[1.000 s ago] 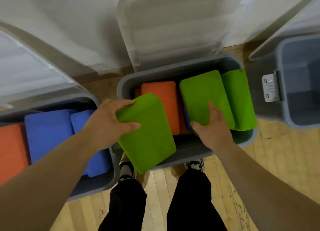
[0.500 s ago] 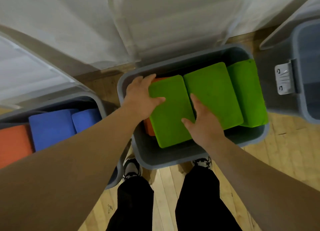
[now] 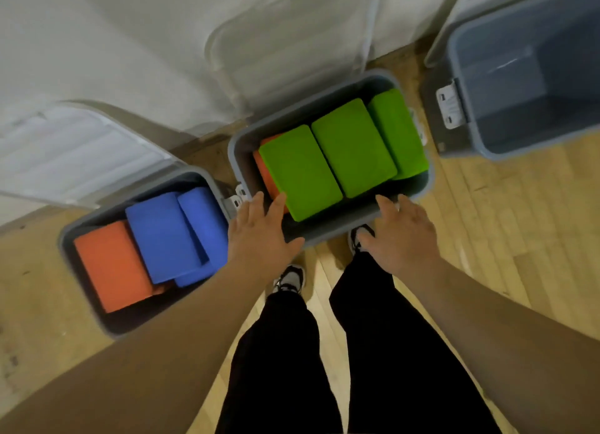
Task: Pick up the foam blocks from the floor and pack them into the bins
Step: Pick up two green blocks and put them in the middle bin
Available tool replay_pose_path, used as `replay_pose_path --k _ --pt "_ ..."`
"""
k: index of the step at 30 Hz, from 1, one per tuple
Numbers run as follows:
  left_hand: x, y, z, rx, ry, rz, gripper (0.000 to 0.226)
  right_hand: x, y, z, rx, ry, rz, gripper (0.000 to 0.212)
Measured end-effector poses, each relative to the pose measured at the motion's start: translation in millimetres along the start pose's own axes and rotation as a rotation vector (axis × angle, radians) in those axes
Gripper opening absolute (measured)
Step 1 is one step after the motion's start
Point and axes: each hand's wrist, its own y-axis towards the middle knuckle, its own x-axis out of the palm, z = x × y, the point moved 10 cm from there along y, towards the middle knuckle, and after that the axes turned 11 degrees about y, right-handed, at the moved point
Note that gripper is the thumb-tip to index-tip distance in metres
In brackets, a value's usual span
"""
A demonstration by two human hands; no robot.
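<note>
From my seat I see both hands empty, fingers spread: the left hand (image 3: 261,230) hangs over the near left corner of the middle bin (image 3: 331,235), its fingertips just at the near edge of the nearest green block (image 3: 300,172), though I cannot tell whether they touch it; the right hand (image 3: 401,230) hovers over the near rim towards the right corner. Three green blocks lie side by side in that bin, the middle green block (image 3: 354,146) tight beside the first and the far green block (image 3: 397,133) against the right wall, with an orange block (image 3: 266,178) showing beneath at the left. The left bin (image 3: 81,235) holds a large orange block (image 3: 110,266) and two blue blocks (image 3: 162,235); the right bin (image 3: 526,86) looks empty. No loose blocks show on the floor (image 3: 506,212) in view. My worry is the top layer: the green blocks sit tilted and high, so I judge a further block could ride above the rim and stop the lid (image 3: 292,43) closing. Foam springs back, so one pressed in crookedly may pop up. My feet stand close against the bin too, and a careless step could nudge it.
</note>
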Motion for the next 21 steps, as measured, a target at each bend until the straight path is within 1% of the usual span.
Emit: replay_pose_path --k 4,7,10,16,19,21 --pt "-29 -82 21 0.132 0.135 0.028 0.093 -28 -92 13 0.107 0.081 0.051 0.085" --pt "-63 -134 29 0.165 0.182 0.093 0.094 -46 -168 31 0.168 0.156 0.151 0.08" --pt "-98 -178 38 0.201 0.205 0.168 0.095 -56 -243 54 0.273 0.256 0.219 0.084" --pt "-114 -246 69 0.409 0.382 0.213 0.097 -32 -377 119 0.489 0.431 0.287 0.089" --pt "-109 -270 110 0.506 0.492 0.224 0.097 -9 -427 155 0.576 0.547 0.315 0.09" --pt "-99 -291 148 0.589 0.553 0.24 0.097 11 -459 180 0.623 0.626 0.352 0.091"
